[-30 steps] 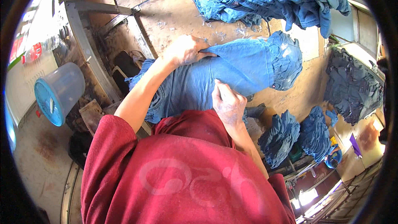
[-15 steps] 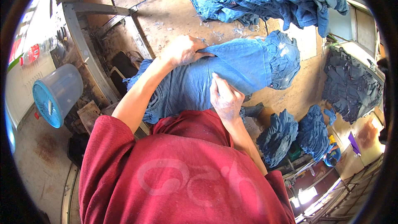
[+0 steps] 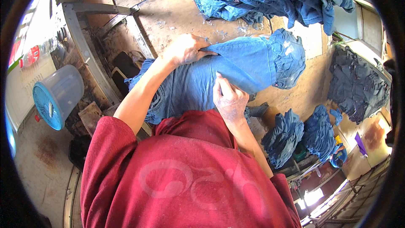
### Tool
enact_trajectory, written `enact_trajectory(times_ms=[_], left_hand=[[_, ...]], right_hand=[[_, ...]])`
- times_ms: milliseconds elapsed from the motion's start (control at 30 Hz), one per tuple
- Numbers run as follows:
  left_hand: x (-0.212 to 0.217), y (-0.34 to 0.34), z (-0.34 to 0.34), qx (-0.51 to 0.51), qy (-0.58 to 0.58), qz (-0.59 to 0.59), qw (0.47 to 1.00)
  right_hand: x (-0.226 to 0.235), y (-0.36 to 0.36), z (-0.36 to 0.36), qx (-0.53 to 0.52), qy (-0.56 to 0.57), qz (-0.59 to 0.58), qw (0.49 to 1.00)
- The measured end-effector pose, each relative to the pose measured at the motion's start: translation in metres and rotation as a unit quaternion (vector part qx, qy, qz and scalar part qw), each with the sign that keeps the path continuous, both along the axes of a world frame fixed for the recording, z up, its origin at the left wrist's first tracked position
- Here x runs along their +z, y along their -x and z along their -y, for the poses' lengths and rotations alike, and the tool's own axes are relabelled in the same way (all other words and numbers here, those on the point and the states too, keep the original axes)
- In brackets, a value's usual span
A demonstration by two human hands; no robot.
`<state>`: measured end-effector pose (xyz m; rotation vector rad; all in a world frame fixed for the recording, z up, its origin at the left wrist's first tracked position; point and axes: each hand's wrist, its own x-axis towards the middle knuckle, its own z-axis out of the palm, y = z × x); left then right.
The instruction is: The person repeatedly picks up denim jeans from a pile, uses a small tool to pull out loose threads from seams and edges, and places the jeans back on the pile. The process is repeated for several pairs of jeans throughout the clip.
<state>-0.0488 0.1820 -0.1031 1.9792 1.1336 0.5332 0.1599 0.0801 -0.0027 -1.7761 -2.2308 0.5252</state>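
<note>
A blue denim garment [image 3: 249, 61] lies stretched across my lap, with a gathered, elastic-looking end on the right. At its upper edge, the fingers and thumb of my left hand [image 3: 185, 50] pinch a fold of the cloth. My right hand [image 3: 230, 100] rests against the garment's middle, fingers curled in and pressed together. A small pale tip shows at those fingers; whether it is a nail or a held thing, I cannot make out. Part of the garment's left end is hidden behind my left forearm.
A big heap of blue denim [image 3: 270, 0] sits at the far side. Dark garments [image 3: 356, 86] are piled at right, near smaller denim bundles [image 3: 283, 137]. A metal frame [image 3: 90, 55] and a clear tub with a blue lid [image 3: 50, 105] stand left. Thread scraps litter the floor.
Almost nothing differs. Both hands keep their places on the garment, and the cloth has shifted only very slightly.
</note>
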Motion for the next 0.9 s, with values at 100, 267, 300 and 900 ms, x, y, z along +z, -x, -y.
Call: enact_trajectory(times_ms=[100, 267, 300, 900], left_hand=[[0.01, -0.001, -0.007, -0.014, 0.04, -0.04, 0.998], [0.058, 0.004, -0.008, 0.12, -0.032, -0.101, 0.987], [0.07, 0.002, 0.002, 0.185, -0.134, -0.084, 0.97], [0.084, -0.023, 0.161, 0.185, -0.169, -0.056, 0.966]], right_hand=[[0.009, -0.005, 0.0, -0.04, 0.038, -0.054, 0.997], [0.016, -0.028, -0.003, -0.113, -0.032, -0.148, 0.982], [0.015, -0.031, 0.001, -0.144, 0.019, -0.151, 0.978], [-0.025, -0.07, -0.004, 0.095, -0.137, -0.014, 0.986]])
